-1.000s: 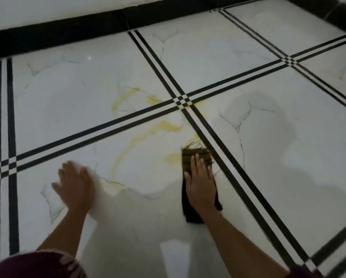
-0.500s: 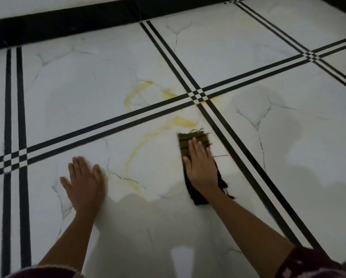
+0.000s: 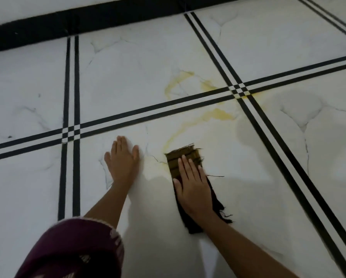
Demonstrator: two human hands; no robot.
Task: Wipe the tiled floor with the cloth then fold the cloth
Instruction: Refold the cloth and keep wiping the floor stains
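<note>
White marble-look tiled floor [image 3: 128,77], mid-wipe: my right hand [image 3: 194,189] presses flat, fingers straight, on the dark frayed cloth with an olive striped end [image 3: 180,158], which has slid back toward me and off to 9 o'clock, away from the black double stripe [image 3: 268,137] it lay beside a second ago. A yellow spill stain [image 3: 221,115] remains at 12 to 1 o'clock of the cloth, so wiping looks unfinished and folding not begun. The olive end pokes out at 12 o'clock past my fingertips; the dark tail trails at 5 o'clock below my wrist. My left hand [image 3: 124,163], at 9 o'clock, lies flat on bare tile, holding nothing.
</note>
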